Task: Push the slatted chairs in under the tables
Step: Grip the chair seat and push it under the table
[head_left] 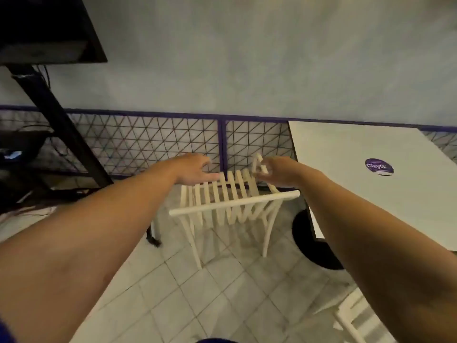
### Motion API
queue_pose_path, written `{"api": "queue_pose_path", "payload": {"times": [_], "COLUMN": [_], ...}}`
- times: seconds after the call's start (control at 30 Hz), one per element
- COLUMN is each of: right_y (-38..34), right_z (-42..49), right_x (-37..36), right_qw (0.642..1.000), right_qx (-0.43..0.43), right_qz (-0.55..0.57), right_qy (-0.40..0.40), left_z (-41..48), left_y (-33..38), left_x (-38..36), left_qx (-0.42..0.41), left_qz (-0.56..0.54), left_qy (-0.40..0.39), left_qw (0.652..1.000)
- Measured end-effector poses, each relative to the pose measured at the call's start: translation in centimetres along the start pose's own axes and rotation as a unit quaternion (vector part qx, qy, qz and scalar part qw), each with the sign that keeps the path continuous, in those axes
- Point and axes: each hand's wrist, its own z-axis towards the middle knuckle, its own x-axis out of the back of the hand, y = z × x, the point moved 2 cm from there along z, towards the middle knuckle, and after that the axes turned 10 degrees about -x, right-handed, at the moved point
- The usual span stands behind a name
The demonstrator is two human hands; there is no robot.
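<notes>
A cream slatted chair (227, 201) stands on the tiled floor in the middle of the view, left of a white table (385, 184) with a purple round sticker. My left hand (193, 169) rests with fingers spread on the far left part of the chair's slats. My right hand (279, 172) is closed around the chair's far right corner piece. Part of a second cream slatted chair (356, 318) shows at the lower right, by the table's near edge.
A purple-framed wire mesh fence (222, 139) runs along the wall behind the chair. A black stand with a dark screen (47, 30) and cables fills the left. The table's black round base (314, 246) sits right of the chair. Grey floor tiles (197, 293) lie in front.
</notes>
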Motion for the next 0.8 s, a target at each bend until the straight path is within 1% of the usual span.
{"api": "queue_pose_path", "payload": {"times": [0.17,0.47,0.67,0.8], "right_y": [1.8,1.5,0.3,-0.2], "right_z": [-0.5,2.3,5.9,8.9], "right_x": [-4.3,-8.7,-11.1,-12.5], "right_qw": [0.996,0.987,0.985,0.983], "right_qx": [-0.01,-0.002,-0.036,-0.064], "right_qz": [-0.036,-0.064,-0.053,-0.04], "right_qy": [-0.077,-0.149,-0.163,-0.169], "left_z": [-0.9,-0.8,2.5,5.9], "left_y": [-0.6,-2.9,-6.6,-9.7], "left_x": [-5.6,-10.9,-12.9,-14.0], "left_qx": [0.051,0.093,0.087,0.06], "left_qz": [-0.012,-0.042,-0.066,-0.062], "left_qy": [-0.047,-0.069,-0.092,-0.119], "left_qw": [0.998,0.992,0.99,0.989]}}
